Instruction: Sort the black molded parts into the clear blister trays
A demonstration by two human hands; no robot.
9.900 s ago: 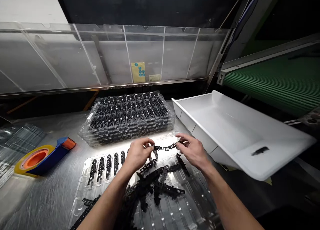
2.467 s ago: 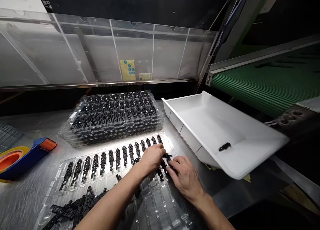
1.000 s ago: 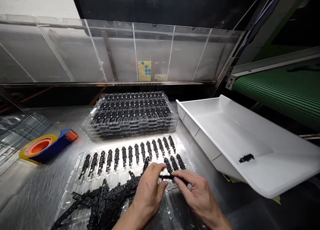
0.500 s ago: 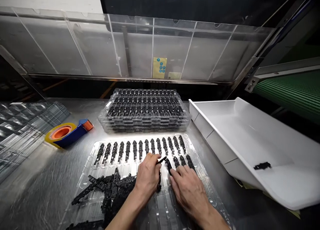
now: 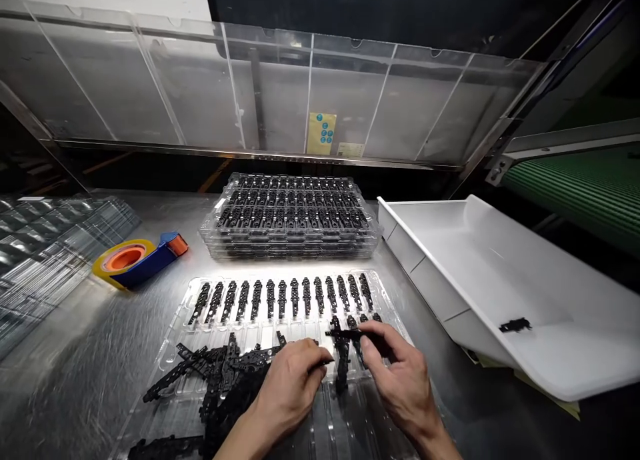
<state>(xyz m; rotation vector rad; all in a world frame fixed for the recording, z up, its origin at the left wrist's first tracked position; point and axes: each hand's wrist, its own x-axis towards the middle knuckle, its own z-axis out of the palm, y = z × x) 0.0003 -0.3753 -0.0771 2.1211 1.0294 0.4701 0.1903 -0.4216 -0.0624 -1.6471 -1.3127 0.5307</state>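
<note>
A clear plastic tray (image 5: pixel 186 313) lies in front of me, its far row filled with black plastic parts (image 5: pixel 280 298) set side by side. A loose heap of the same black parts (image 5: pixel 220 373) lies on the tray's left half. My left hand (image 5: pixel 290 387) rests curled on the tray beside the heap, fingers closed round a black part. My right hand (image 5: pixel 400 380) pinches another black part (image 5: pixel 350 335) over the second row, just right of a part lying in a slot (image 5: pixel 342 363).
A stack of filled clear trays (image 5: pixel 295 217) stands behind. A white bin (image 5: pixel 450 260) with one black piece (image 5: pixel 515 325) sits at the right, below a green conveyor (image 5: pixel 580 187). A tape dispenser (image 5: pixel 140 257) and empty trays (image 5: pixel 45 247) lie at the left.
Both hands have drawn back toward me from the tray's second row. My right hand has lifted from lying flat and now pinches a black part. The camera view shifted slightly.
</note>
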